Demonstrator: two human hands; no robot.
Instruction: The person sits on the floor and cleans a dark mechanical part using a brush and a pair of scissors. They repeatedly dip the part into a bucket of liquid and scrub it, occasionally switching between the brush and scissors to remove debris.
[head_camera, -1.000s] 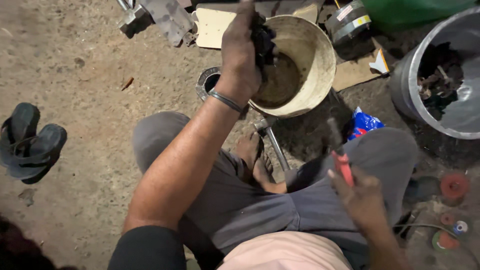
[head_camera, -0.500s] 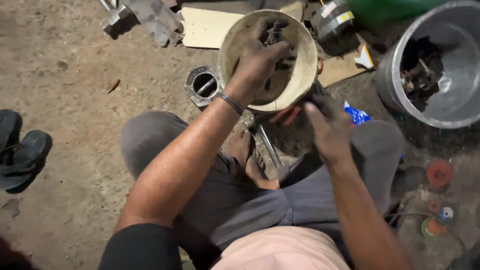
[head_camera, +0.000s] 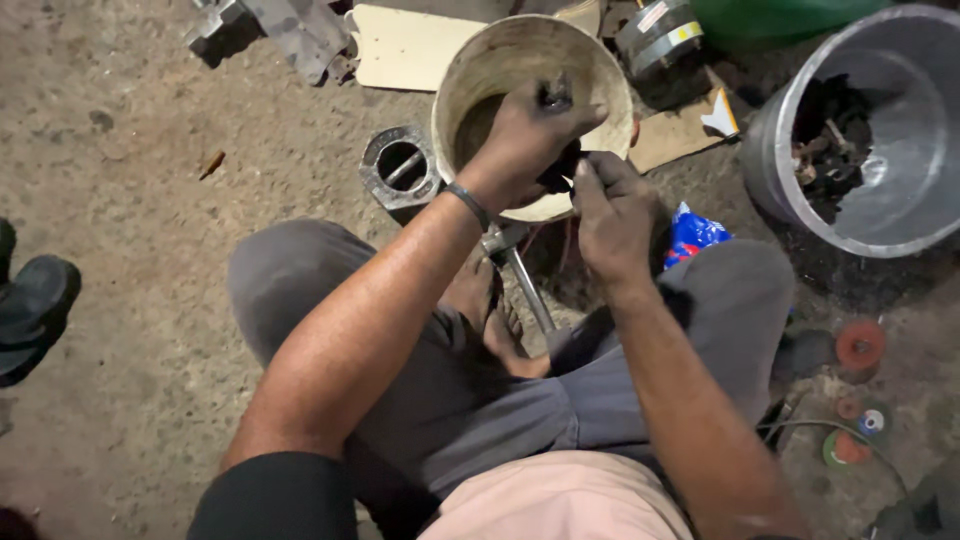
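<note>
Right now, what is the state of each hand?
Left hand: closed on a small dark part over the cream bucket.
Right hand: fingers pinched at the same dark part; grip itself cannot be told.

Grimy matt plastic bucket (head_camera: 600, 75), shiny metal tub (head_camera: 900, 215), rough dusty dirt floor (head_camera: 130, 250).

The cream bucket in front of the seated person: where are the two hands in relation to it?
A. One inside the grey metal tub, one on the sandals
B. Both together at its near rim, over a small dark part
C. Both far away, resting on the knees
B: the left hand and right hand meet at the near rim of the cream bucket, gripping a small dark part.
</note>
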